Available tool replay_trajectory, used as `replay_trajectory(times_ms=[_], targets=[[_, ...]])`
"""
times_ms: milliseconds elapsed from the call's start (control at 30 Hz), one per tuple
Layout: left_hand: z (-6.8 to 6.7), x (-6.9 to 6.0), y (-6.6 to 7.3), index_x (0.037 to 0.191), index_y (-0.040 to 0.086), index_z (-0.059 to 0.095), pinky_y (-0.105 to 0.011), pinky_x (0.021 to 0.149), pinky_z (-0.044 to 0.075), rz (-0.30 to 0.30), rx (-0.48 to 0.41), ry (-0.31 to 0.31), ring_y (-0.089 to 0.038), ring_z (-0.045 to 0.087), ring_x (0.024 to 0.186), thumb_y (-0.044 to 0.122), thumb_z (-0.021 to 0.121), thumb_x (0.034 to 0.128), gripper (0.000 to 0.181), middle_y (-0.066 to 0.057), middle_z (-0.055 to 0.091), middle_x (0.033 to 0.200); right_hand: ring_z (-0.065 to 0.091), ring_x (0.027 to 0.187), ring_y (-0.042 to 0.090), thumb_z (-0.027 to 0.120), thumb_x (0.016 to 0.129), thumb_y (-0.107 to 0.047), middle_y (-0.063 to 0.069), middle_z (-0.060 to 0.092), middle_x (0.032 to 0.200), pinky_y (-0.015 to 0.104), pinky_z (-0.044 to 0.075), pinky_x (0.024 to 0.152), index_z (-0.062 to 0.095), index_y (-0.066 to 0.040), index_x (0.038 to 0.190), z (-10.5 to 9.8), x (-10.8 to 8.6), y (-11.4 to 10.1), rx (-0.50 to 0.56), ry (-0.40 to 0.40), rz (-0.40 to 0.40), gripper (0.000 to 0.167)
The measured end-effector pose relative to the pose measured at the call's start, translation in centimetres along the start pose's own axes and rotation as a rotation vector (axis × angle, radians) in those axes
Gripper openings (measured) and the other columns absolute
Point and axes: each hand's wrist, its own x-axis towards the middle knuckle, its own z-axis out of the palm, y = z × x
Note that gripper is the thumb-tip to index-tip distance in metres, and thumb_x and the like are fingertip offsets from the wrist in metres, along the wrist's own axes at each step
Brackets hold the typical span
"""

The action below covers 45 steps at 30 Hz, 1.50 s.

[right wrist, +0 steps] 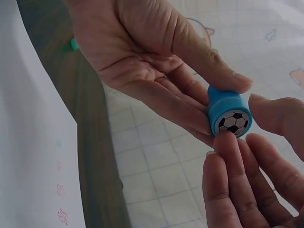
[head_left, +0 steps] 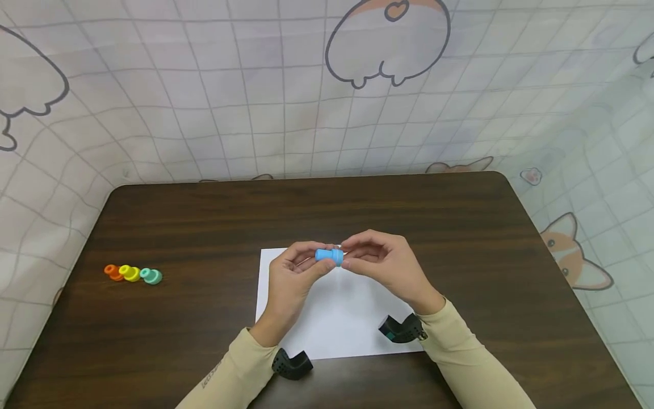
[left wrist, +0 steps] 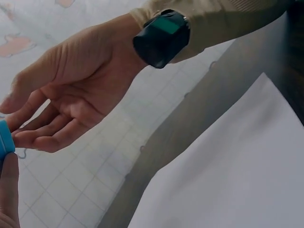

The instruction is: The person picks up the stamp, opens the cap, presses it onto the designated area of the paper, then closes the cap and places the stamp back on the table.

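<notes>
A small blue stamp [head_left: 329, 256] is held above the white paper [head_left: 352, 318]. My left hand [head_left: 295, 278] pinches it between thumb and fingers. A black-and-white soccer ball picture [right wrist: 232, 122] covers its round end, seen in the right wrist view. At that end is my right hand [head_left: 383, 264], fingers relaxed. One of its fingertips [right wrist: 225, 140] touches the lower rim, while the thumb lies close beside the stamp. Only the stamp's blue edge [left wrist: 5, 137] shows in the left wrist view, where most of the left hand is out of frame.
On the left of the dark wooden table [head_left: 214, 216] stand an orange stamp [head_left: 113, 272], a yellow stamp [head_left: 130, 273] and a teal stamp [head_left: 151, 276] in a row. Small red marks [right wrist: 61, 191] are on the paper. A patterned white cloth [head_left: 286, 113] hangs behind the table.
</notes>
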Motion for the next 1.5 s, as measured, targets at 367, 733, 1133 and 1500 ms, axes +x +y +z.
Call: replay_trajectory(times_ms=[367,733,1133,1500], targets=[[0.1,-0.5,0.0,0.114,-0.004,0.069,-0.03,0.096,0.062,-0.047,0.018,0.044,-0.016,0.078,0.103,0.002,0.08,0.0879,0.029,0.003,0.079,0.107,0.075,0.098,0.016,0.082,0.086,-0.005,0.005,0.073,0.111,0.029,0.064,0.09,0.071,-0.001,0.116,1.3,-0.3,0.6,0.033,0.013,0.0,0.032],[-0.5,-0.6,0.2,0.125,-0.007,0.068,-0.028,0.095,0.062,-0.046,-0.037,0.08,-0.013,0.077,0.101,-0.002,0.077,0.0891,0.038,0.004,0.079,0.109,0.074,0.099,0.015,0.082,0.086,-0.002,0.015,0.071,0.114,0.03,0.063,0.093,0.071,0.001,0.115,2.5,-0.2,0.7,0.038,0.076,-0.069,0.031],[-0.6,-0.5,0.0,0.119,-0.008,0.07,-0.034,0.092,0.064,-0.044,-0.1,0.037,-0.011,0.076,0.095,-0.004,0.075,0.0899,0.03,0.003,0.079,0.098,0.074,0.096,0.013,0.081,0.086,-0.002,-0.002,0.072,0.109,0.028,0.064,0.089,0.071,0.002,0.115,2.1,-0.5,1.0,0.06,0.084,-0.04,0.031],[-0.3,-0.5,-0.4,0.113,0.005,0.075,-0.037,0.092,0.063,-0.062,-0.112,0.021,-0.012,0.078,0.095,-0.005,0.074,0.0907,0.025,0.002,0.079,0.097,0.073,0.094,0.013,0.082,0.086,-0.002,-0.003,0.072,0.108,0.027,0.064,0.088,0.071,0.002,0.116,2.0,-1.0,1.3,0.056,0.109,-0.035,0.033]])
